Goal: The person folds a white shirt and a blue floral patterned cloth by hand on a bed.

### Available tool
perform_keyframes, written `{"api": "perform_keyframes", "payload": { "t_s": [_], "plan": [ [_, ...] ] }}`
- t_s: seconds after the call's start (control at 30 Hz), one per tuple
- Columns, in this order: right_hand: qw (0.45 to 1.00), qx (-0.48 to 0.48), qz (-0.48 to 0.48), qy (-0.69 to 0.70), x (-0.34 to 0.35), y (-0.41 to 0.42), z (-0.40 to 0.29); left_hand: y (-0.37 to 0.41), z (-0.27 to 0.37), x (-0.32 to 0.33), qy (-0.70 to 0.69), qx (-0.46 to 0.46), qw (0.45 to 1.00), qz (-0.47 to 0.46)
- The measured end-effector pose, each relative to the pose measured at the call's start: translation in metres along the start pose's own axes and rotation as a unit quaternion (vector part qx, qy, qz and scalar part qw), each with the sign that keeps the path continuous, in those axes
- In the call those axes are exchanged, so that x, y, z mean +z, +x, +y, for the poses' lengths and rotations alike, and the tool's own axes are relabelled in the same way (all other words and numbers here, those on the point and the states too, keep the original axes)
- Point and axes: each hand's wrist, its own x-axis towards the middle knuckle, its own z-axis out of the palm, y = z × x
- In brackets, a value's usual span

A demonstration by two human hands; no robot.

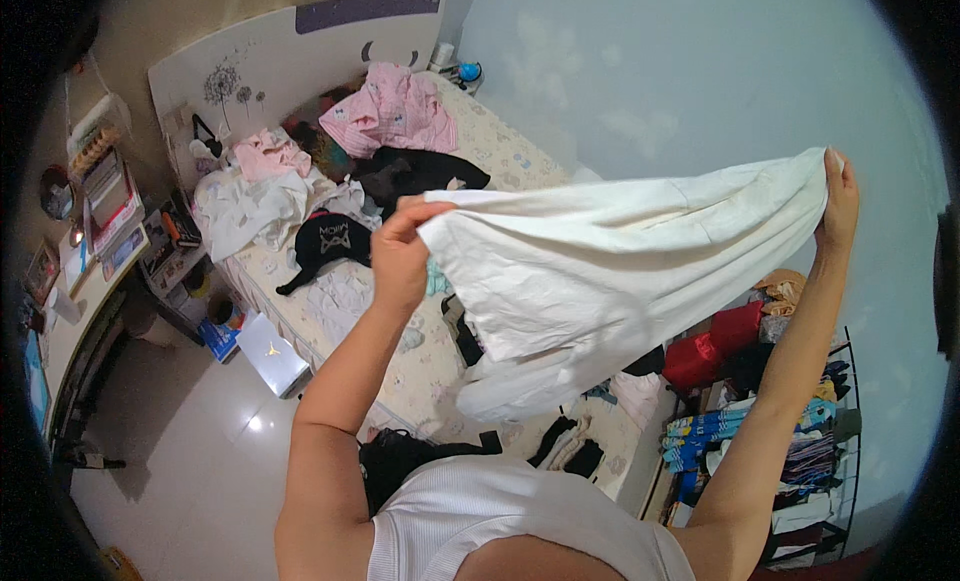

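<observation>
A white cloth garment [570, 281] is stretched out in the air between my two hands, above the bed. My left hand [405, 251] pinches one upper corner of it near the middle of the view. At the upper right, my right hand [840, 198] grips the opposite end, close to the pale blue wall. The fabric sags in long folds, and its lower part hangs over the mattress [420, 389]. What kind of garment it is, I cannot tell. Part of the bed behind it is hidden.
Heaped on the bed are a pink garment [394, 112], white clothes [255, 209] and a black garment [334, 239]. A rack with clothes [810, 461] stands at the right. A shoe box [274, 356] lies beside the bed, and a desk [90, 303] curves along the left.
</observation>
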Motion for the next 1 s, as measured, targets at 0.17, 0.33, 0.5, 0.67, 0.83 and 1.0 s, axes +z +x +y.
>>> {"api": "perform_keyframes", "payload": {
  "t_s": [0.17, 0.33, 0.5, 0.67, 0.83, 1.0],
  "plan": [
    [0.994, -0.011, 0.034, 0.103, -0.01, -0.031, 0.036, 0.009, -0.004, 0.0, -0.153, -0.107, 0.98, 0.068],
    [0.988, 0.068, 0.052, 0.13, 0.005, -0.054, 0.053, -0.002, -0.025, -0.011, -0.152, -0.226, 0.961, 0.05],
    [0.979, 0.044, 0.047, 0.193, 0.001, -0.057, 0.049, -0.002, -0.033, -0.024, -0.166, -0.155, 0.974, 0.002],
    [0.977, 0.045, 0.024, 0.208, 0.013, -0.059, 0.039, -0.044, -0.055, -0.007, -0.177, -0.233, 0.956, 0.006],
    [0.981, 0.039, 0.014, 0.188, 0.003, -0.056, 0.044, -0.044, -0.056, -0.008, -0.258, -0.264, 0.929, -0.001],
    [0.984, 0.043, 0.007, 0.172, 0.008, -0.053, 0.042, -0.064, -0.062, 0.015, -0.249, -0.34, 0.907, 0.009]
  ]
}}
